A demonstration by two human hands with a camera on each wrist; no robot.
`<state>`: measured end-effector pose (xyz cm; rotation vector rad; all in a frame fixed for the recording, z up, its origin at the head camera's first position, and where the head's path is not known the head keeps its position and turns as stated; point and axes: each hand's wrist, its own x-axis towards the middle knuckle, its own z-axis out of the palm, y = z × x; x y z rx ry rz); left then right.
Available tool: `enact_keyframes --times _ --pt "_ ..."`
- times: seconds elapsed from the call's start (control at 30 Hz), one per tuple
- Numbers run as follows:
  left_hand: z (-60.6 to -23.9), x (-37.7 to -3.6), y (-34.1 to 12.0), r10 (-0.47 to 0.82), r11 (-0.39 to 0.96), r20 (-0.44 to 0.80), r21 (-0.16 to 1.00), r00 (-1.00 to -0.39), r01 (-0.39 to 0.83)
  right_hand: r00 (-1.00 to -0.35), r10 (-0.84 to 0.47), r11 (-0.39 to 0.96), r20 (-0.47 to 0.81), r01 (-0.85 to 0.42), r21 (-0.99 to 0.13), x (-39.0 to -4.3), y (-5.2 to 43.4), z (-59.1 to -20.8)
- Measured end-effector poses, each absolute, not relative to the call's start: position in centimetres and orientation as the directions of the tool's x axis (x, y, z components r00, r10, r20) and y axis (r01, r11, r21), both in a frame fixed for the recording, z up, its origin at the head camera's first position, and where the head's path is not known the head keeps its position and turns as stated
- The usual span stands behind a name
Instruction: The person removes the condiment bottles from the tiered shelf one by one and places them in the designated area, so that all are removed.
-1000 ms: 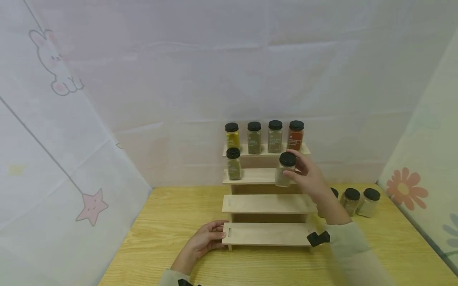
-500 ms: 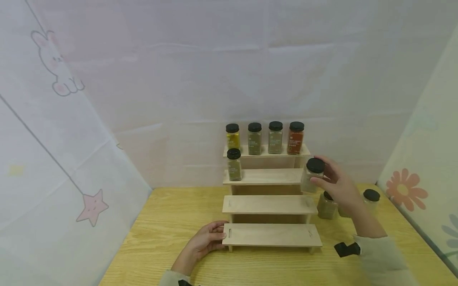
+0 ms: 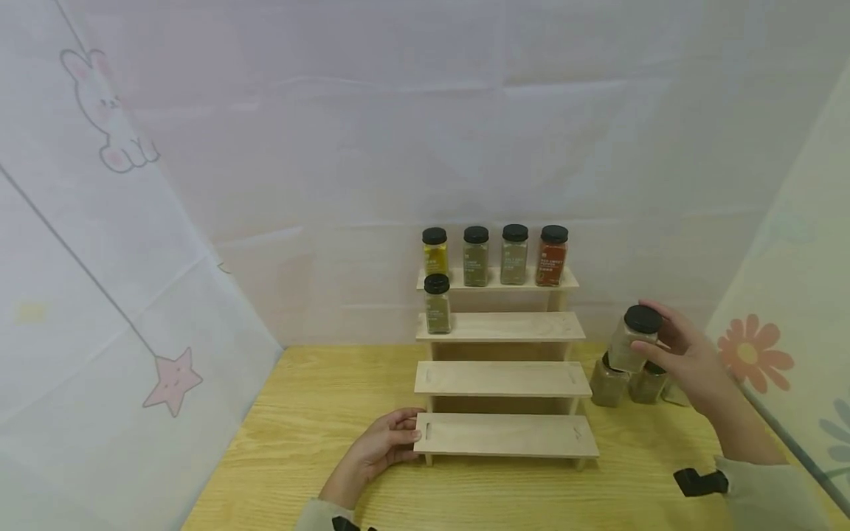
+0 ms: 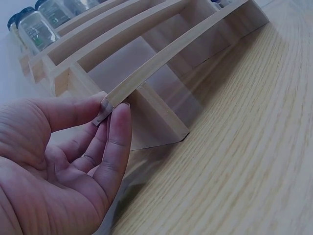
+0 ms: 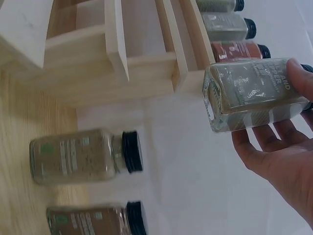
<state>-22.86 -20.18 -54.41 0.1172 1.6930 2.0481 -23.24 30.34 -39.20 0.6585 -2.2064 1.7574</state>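
A four-step wooden spice rack [image 3: 506, 434] stands on the table. My left hand [image 3: 383, 445] pinches the left end of its lowest shelf between thumb and fingers; the left wrist view shows this left hand [image 4: 73, 152] at the board's corner. My right hand [image 3: 690, 361] grips a black-capped glass spice jar [image 3: 629, 343], raised off to the right of the rack. In the right wrist view the held spice jar [image 5: 254, 93] has a pale powder inside and white lettering. Below it several more spice jars [image 3: 609, 383] stand on the table beside the rack.
On the top shelf stand several jars, among them a yellow one [image 3: 435, 254] and a red one [image 3: 552, 257]. A green jar [image 3: 437, 306] is at the second shelf's left end. A white cloth backdrop [image 3: 332, 184] closes off the back and sides of the wooden table [image 3: 292, 413].
My right hand has carried its spice jar from in front of the second shelf rightward, out past the rack and over the standing jars. My left hand stays on the lowest shelf.
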Motion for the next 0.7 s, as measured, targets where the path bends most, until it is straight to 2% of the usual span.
enact_keyframes --times 0.13,0.4,0.5,0.7 --pt "-54.2 -22.8 -20.2 0.412 -0.122 -0.230 0.945 -0.882 -0.303 -0.857 -0.185 0.125 0.481 -0.506 -0.853 -22.9 32.1 -39.6" --pt "-54.0 -22.8 -20.1 0.415 -0.125 -0.228 0.945 -0.881 -0.304 -0.893 -0.109 0.427 0.436 -0.439 -0.791 -21.4 35.0 -39.8" --pt "-54.0 -22.8 -20.1 0.418 -0.129 -0.226 0.944 -0.880 -0.304 -0.904 -0.106 0.409 0.414 -0.419 -0.811 -20.9 36.1 -40.3" --pt "-54.1 -22.7 -20.2 0.423 -0.131 -0.218 0.946 -0.879 -0.297 -0.896 -0.060 0.481 0.440 -0.412 -0.774 -20.2 37.7 -40.8"
